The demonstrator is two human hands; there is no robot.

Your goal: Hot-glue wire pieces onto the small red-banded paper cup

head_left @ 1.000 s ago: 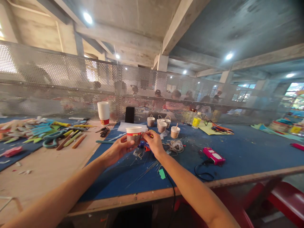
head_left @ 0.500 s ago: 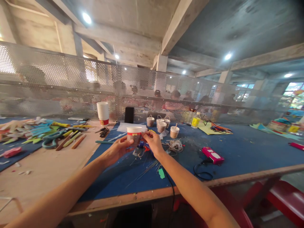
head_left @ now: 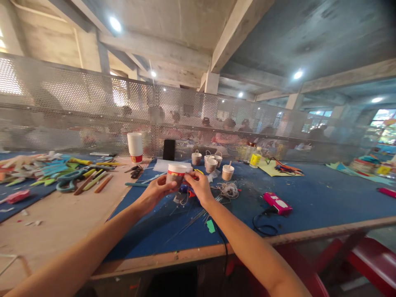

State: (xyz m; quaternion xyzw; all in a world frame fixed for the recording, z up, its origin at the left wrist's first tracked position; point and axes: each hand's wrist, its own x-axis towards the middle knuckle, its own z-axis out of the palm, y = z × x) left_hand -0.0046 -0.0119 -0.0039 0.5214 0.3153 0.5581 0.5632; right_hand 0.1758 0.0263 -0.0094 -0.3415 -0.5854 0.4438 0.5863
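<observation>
- We hold a paper cup (head_left: 176, 173) above the blue table (head_left: 309, 198), a little beyond its middle, lifted clear of the surface.
- Our left hand (head_left: 154, 193) wraps the cup's left side and base, fingers closed on it; the cup stands nearly upright, rim tilted slightly left.
- Our right hand (head_left: 200, 186) sits just right of the cup, fingertips pinched narrow at its wall below the red band; what they pinch is too small to tell.
- A tangle of twine (head_left: 228, 190) lies near, to the right; small cups with handles (head_left: 211, 161) stand farther back.
</observation>
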